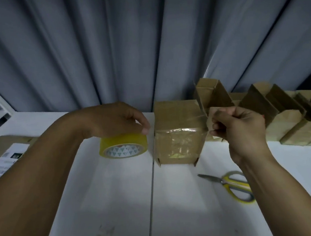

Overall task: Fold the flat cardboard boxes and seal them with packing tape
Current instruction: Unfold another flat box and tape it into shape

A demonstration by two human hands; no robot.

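Taped cardboard box [177,133] sits upright mid-worktop [110,194], clear tape across its near face. Left grip [121,120], palm down with the wrist arched, has its fingers curled over the yellow tape roll [122,146] just left of the box. Right grip [238,126] is raised just right of the box, fingers curled tight, pinching a thin tape strip [199,117] that runs off the box top. Scissors [233,184] lie in front-right of the box. A row of folded boxes [280,120] stands to its right.
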